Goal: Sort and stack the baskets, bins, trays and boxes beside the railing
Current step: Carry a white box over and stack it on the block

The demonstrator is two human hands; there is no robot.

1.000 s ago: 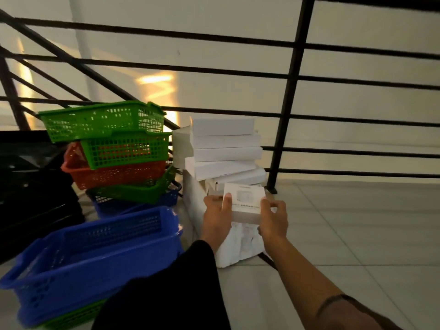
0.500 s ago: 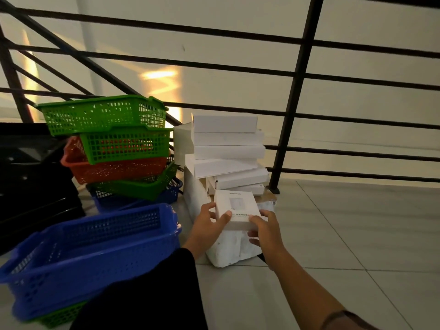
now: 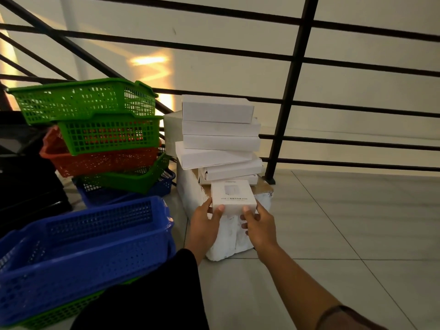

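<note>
A: What have the hands got?

B: A small white box [image 3: 233, 197] held between them. The left hand [image 3: 206, 222] grips its left side, thumb on the near face; the right hand [image 3: 259, 224] grips the right side, thumb on the near face too. Most of the fingers are hidden behind the box. There is faint grey print on top, too small to read.

A: Where is it?

B: Over the front of a large white wrapped parcel [image 3: 228, 232] on the tiled floor [image 3: 345, 222], just before the stack of flat white boxes [image 3: 220, 139] by the black railing [image 3: 292, 96]. Whether it touches the parcel I cannot tell.

A: And the baskets?

B: Left of the boxes, a leaning pile: a green basket [image 3: 83, 101] on top, another green one [image 3: 109, 133], a red basket [image 3: 100, 160], then green and blue ones, mostly covered. Nearer, a blue basket [image 3: 78, 248] sits in a green one that barely shows and is cut off at the frame's edge. Something black [image 3: 26, 167] at far left is too dark to identify.
</note>
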